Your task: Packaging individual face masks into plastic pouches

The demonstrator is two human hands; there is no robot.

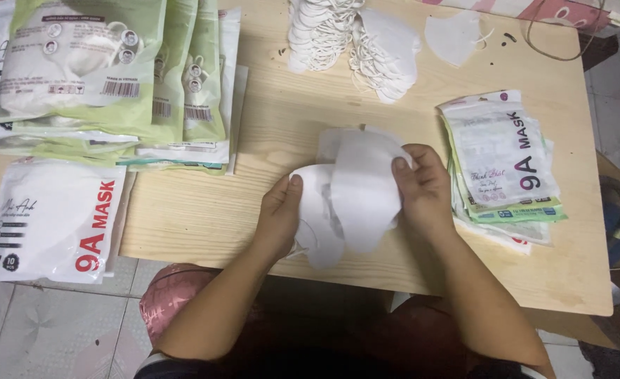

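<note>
Holding a small sheaf of white face masks (355, 193) over the near edge of the wooden table (268, 126): left hand (278, 217) is cupping the lower side with its thumb on top, right hand (425, 189) is closing fingers over the upper right corner. Both hands are clamping the stack loosely. Masks are looking light, soft and floppy, likely sliding on each other, so pinching the folded edges with a flat grip seems the safest hold.

Lying near left, a white pouch with red lettering (50, 217) is overhanging the table edge. Sitting just right of the hands, a stack of flat printed pouches (503, 161), white with green trim. Farther left, green-and-white filled packs (106, 70) are overlapping in a fan. Farthest, loose mask piles with ear loops (352, 42) and one single mask (454, 35).
</note>
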